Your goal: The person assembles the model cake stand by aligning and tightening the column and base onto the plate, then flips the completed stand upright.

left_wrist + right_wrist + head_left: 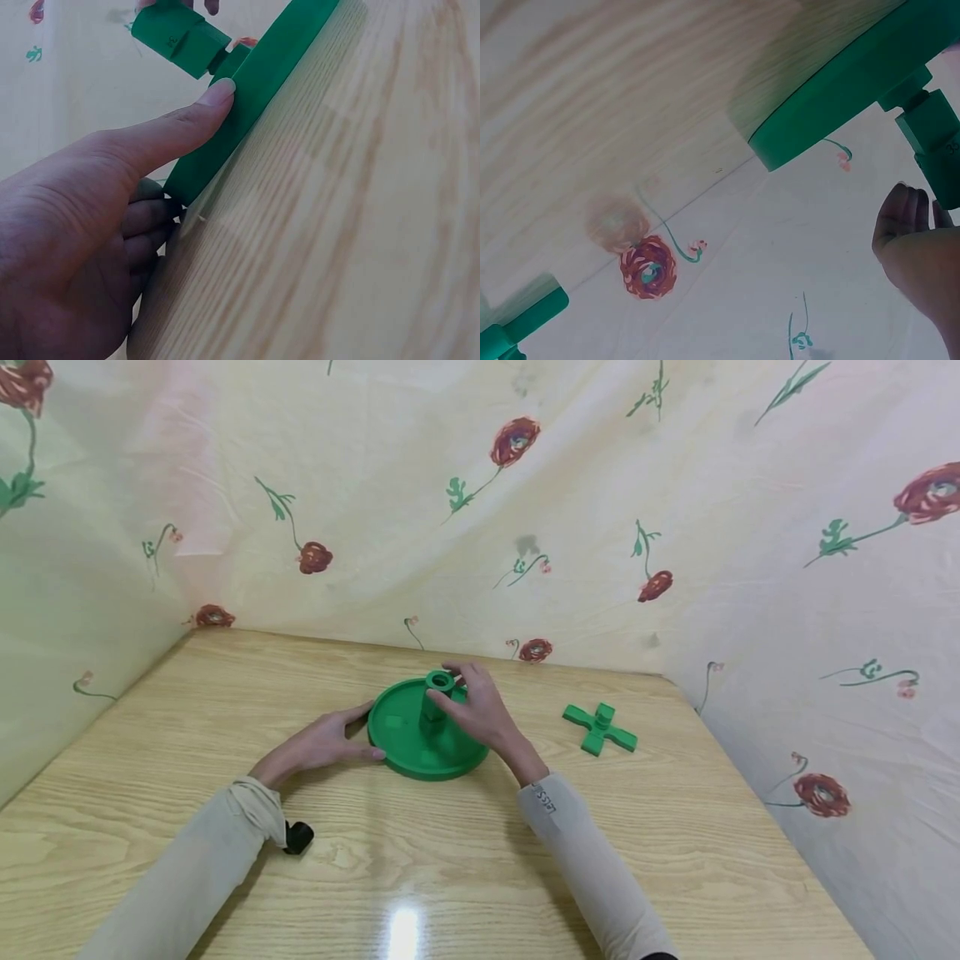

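Note:
A green round base with a raised rim (402, 761) lies on the wooden table. At its middle stands a green socket-like post (432, 708) with a round hole in its top; the left wrist view shows a narrow neck below its faceted body (184, 41). My left hand (326, 743) holds the base's near-left rim, its thumb against the side wall (259, 94). With thumb and fingers, my right hand (483, 714) grips the post near its top. The right wrist view shows that hand (922, 247) beside the post, its fingertips partly hidden.
To the right lies a green four-armed cross piece (600, 729) with a short stub at its centre. A small black object (298, 838) sits by the left sleeve. Flower-patterned cloth (420, 527) bounds the wooden table (420, 860) at the back and sides.

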